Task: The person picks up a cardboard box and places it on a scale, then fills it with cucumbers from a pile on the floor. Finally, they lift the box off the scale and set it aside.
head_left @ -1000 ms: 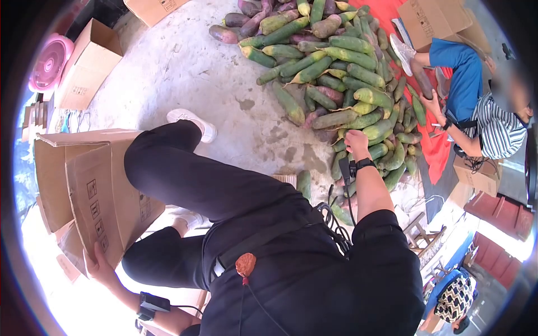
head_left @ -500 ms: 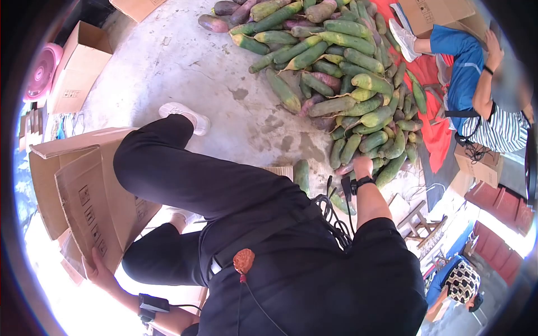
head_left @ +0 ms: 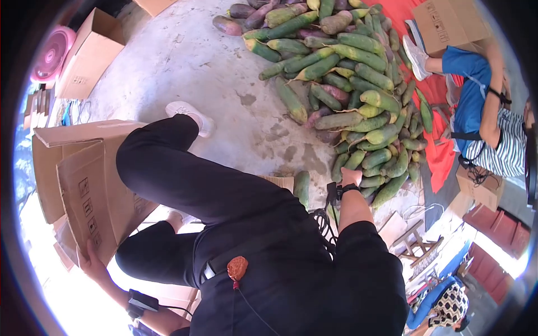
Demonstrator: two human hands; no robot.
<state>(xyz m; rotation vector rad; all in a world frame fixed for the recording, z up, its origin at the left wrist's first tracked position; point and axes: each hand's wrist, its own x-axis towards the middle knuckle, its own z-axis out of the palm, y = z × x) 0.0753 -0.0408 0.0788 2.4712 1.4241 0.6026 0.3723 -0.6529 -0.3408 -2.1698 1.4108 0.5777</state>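
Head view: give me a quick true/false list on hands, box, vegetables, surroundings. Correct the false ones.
1. The left hand is on an open cardboard box. True.
2. Both hands are on that box. False: the right hand is at the vegetable pile.
3. A red sheet shows along the pile's edge. True.
4. Every vegetable lies in the pile. False: a green one lies apart.
5. A pink fan shows at upper left. True.
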